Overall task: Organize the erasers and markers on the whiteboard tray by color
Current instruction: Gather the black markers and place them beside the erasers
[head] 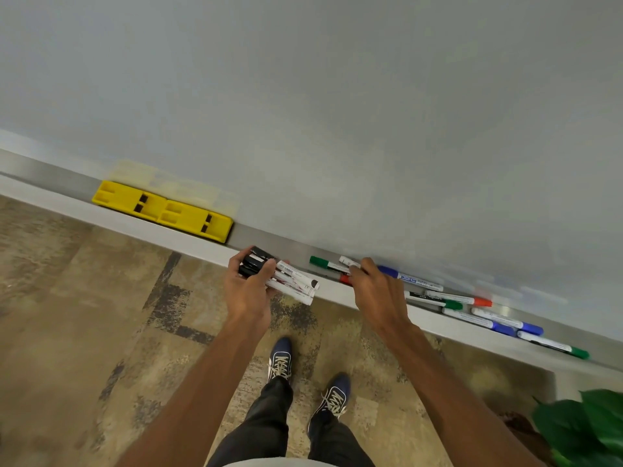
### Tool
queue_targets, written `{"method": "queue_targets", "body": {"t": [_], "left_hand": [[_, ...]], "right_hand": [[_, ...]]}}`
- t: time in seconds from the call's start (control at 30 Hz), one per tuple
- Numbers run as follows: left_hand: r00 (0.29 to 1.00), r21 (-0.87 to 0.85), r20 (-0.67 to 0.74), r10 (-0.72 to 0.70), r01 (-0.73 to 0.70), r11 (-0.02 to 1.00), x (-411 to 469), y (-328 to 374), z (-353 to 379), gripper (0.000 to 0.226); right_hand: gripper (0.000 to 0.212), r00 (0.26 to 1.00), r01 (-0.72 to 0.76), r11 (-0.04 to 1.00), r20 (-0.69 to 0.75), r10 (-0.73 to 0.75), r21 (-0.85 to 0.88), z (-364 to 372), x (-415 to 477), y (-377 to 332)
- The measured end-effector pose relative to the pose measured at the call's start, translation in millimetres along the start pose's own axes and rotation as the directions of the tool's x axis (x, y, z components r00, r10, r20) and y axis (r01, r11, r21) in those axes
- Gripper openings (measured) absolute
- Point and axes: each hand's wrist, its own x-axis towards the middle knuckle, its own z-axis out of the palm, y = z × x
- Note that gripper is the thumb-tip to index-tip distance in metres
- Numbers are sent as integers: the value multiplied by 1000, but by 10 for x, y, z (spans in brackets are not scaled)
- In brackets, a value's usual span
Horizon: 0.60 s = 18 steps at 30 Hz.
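Note:
My left hand (251, 288) grips a bundle of black-capped markers (290, 279) just in front of the whiteboard tray (188, 242). My right hand (374, 291) reaches into the tray, fingertips pinched on a marker (347, 261) beside a green-capped marker (325, 263) and a red cap (344, 279). A blue marker (409, 277) lies just right of that hand. Farther right lie red (460, 298), green (435, 301), two blue (505, 321) and another green marker (554, 345). Two yellow erasers (161, 210) sit end to end at the tray's left.
The whiteboard (337, 112) fills the upper view. Below are patterned carpet (84, 315), my legs and blue shoes (281, 360). A green plant (586, 429) stands at the bottom right, under the tray's right end.

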Motion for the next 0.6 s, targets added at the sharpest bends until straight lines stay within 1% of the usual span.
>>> {"method": "queue_targets", "body": {"t": [0.03, 0.07, 0.1, 0.13, 0.17, 0.2, 0.23, 0.27, 0.3, 0.33, 0.4, 0.47, 0.53, 0.6], "left_hand": [[1000, -6, 0, 2, -2, 1000, 6, 0, 9, 49], [1000, -11, -3, 3, -3, 1000, 16, 0, 18, 49], [1000, -16, -9, 6, -6, 1000, 29, -1, 28, 49], [1000, -18, -19, 11, -11, 1000, 43, -1, 40, 48], [999, -16, -32, 20, -20, 1000, 55, 0, 54, 48], [998, -8, -50, 33, -33, 999, 68, 1, 73, 48], [996, 5, -72, 51, -51, 999, 81, 2, 92, 48], [993, 21, -93, 76, -74, 997, 94, 2, 109, 47], [988, 39, -109, 105, -101, 994, 107, 3, 124, 47], [984, 59, -121, 133, -127, 990, 119, 5, 135, 46], [976, 85, -136, 172, -161, 983, 149, 9, 141, 46], [975, 81, -134, 177, -168, 983, 182, 9, 133, 46], [978, 68, -123, 167, -160, 985, 217, 16, 118, 47], [981, 76, -111, 161, -154, 985, 263, 37, 100, 47]], "right_hand": [[4, 999, -39, 996, -20, 41, 78, 0, -5, -23], [8, 993, -108, 972, -16, 114, 211, -16, -10, -65], [14, 979, -198, 902, 34, 200, 384, -41, -11, -121], [18, 951, -301, 767, 126, 281, 566, -72, -12, -186], [21, 909, -407, 570, 251, 334, 714, -101, -12, -257], [22, 856, -496, 339, 385, 345, 799, -133, -9, -338], [22, 807, -553, 107, 499, 315, 827, -163, -7, -424], [23, 777, -571, -83, 570, 267, 817, -183, 2, -507], [26, 764, -565, -216, 604, 226, 796, -195, 15, -587], [29, 759, -551, -310, 620, 199, 775, -195, 30, -665], [33, 744, -512, -440, 637, 203, 738, -195, 67, -809], [30, 712, -473, -495, 647, 273, 729, -179, 104, -912], [25, 688, -455, -480, 639, 344, 750, -164, 156, -975], [21, 680, -459, -423, 615, 398, 781, -145, 213, -1025]]}}
